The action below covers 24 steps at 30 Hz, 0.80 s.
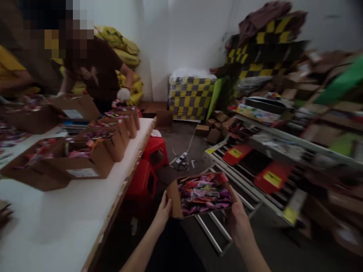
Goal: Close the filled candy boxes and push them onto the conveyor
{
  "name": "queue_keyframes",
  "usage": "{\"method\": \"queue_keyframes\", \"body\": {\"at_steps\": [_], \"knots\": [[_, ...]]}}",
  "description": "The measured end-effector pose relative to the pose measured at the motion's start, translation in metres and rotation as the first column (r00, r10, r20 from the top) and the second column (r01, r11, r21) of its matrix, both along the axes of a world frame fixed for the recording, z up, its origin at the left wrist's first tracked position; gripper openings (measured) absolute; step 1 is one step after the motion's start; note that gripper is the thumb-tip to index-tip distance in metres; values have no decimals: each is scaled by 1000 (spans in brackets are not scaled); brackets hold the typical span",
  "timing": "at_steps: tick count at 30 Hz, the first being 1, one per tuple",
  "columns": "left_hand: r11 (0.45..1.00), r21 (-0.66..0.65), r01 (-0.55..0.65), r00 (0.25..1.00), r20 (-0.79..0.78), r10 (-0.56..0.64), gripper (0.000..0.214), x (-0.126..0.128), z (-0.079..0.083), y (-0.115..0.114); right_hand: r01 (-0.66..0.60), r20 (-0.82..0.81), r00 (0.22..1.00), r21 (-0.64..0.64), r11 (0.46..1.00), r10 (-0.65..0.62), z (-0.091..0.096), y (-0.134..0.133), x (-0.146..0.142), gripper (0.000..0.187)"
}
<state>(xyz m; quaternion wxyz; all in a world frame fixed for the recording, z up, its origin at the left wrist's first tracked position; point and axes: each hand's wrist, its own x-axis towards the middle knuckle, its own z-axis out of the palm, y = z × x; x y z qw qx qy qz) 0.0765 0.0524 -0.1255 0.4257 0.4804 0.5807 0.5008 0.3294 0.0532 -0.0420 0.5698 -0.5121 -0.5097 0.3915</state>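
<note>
Between my two hands is an open cardboard box (175, 200) filled with small pink, purple and red wrapped packets (204, 193). My left hand (163, 208) grips its left end, and the fingers are partly hidden by the cardboard. At the right end, my right hand (238, 213) holds the box with the fingers along its side and underneath. The box is held in the air over the roller conveyor's end (211, 230), tilted a little toward me.
A white table (70, 211) on the left bears several open boxes of packets (82, 166). Behind it stands a co-worker in a dark shirt (99, 71) and gloves. Red stools (154, 149) are beside the table. On the right is a carton-taping machine (255, 160). A power strip (182, 158) lies on the floor.
</note>
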Motion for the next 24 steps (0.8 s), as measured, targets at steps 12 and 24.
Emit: {"method": "queue_keyframes", "body": {"at_steps": [12,24], "knots": [[758,352,549,832,-315,-456,41,98,64,-3,144,269,954,-24,989,-132,-15,-53,103,66],[895,272,354,859,-473,-196,57,118,58,12,289,652,712,66,955,-260,-20,-7,101,51]]}}
